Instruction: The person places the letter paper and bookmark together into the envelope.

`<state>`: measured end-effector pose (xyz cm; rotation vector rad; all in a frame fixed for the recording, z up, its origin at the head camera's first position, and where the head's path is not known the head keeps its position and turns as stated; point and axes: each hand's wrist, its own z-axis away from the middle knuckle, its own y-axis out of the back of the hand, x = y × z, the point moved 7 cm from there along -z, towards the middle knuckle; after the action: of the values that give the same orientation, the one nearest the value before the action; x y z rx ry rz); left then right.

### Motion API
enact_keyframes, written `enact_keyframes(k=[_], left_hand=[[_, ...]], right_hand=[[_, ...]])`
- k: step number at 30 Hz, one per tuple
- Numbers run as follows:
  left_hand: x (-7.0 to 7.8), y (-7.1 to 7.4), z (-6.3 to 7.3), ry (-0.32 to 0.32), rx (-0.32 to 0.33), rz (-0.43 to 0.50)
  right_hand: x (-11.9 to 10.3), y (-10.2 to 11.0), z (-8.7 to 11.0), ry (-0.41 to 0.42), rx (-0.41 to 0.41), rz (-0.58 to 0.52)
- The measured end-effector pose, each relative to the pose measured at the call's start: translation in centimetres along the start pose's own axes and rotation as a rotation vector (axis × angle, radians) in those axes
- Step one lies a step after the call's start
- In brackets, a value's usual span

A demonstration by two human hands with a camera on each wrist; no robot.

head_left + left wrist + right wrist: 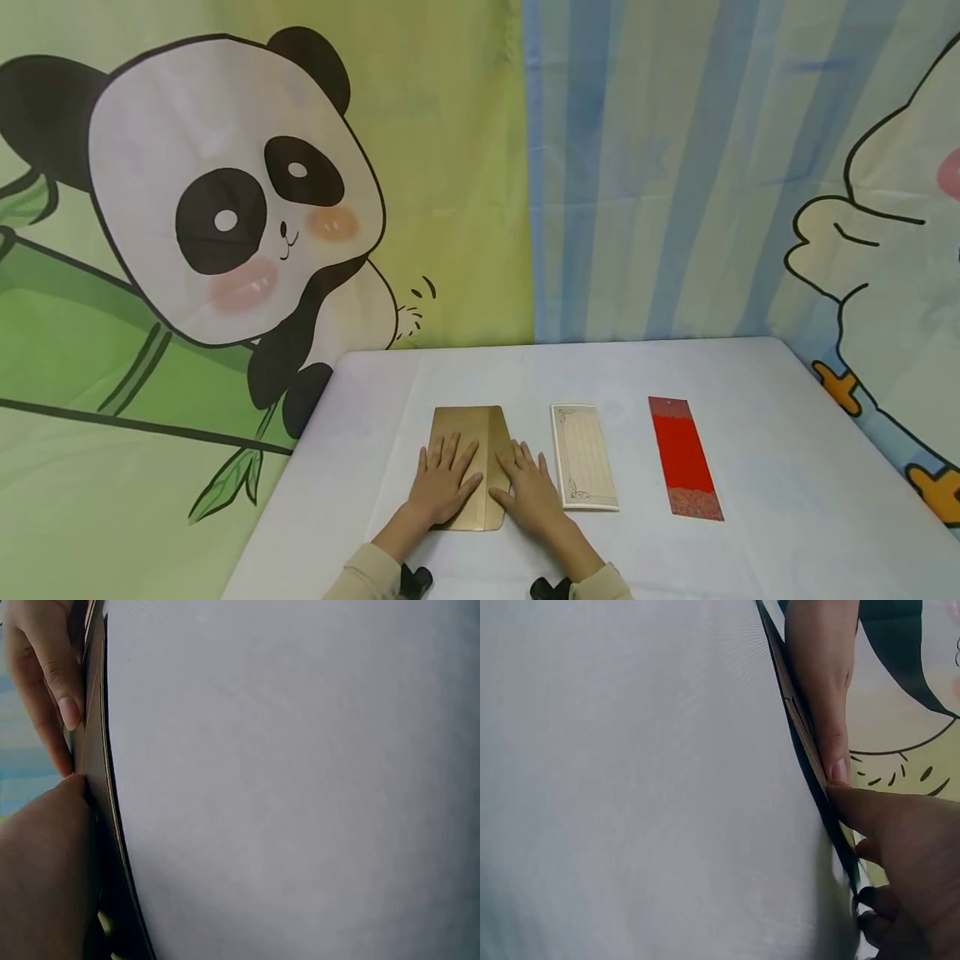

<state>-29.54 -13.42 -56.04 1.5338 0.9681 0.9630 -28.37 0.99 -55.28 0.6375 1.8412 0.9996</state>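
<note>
A brown paper envelope [489, 425] with a lengthwise seam lies flat on the white table. My left hand [440, 486] rests on its left half, palm down with the fingers spread. Along its right edge, my right hand [534, 497] touches the paper with the fingers extended and the thumb on the surface. In the left wrist view, the envelope [96, 742] appears edge-on as a thin brown strip. From the right wrist, the right hand [911, 859] is seen with its thumb near the left hand's thumb [838, 771].
Right of the envelope lies a cream rectangular card or pad [585, 458] with ornamented corners. Farther right is a red strip [684, 454] with patterned ends. The white table [795, 467] meets a panda-printed curtain [457, 167] behind. Black wrist devices [415, 582] sit below the hands.
</note>
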Motion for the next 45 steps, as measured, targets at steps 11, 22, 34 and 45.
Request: enact_keyframes(k=[11,22,34,45], left_hand=[[-1.5,-0.6,-0.5,-0.021,0.094,0.017],[-1.5,-0.5,-1.1,0.014,0.166,0.053],[-1.5,-0.2,-1.2,0.045,0.155,0.085],[-1.8,-0.5,-1.1,0.061,0.155,0.075]], right_hand=[[0.8,0.0,-0.3,-0.04,0.166,-0.184],[0.9,0.7,-0.2,-0.064,0.212,-0.255],[1.2,0.6,-0.2,-0.105,0.209,-0.259],[1.5,0.6,-0.7,-0.114,0.155,-0.415]])
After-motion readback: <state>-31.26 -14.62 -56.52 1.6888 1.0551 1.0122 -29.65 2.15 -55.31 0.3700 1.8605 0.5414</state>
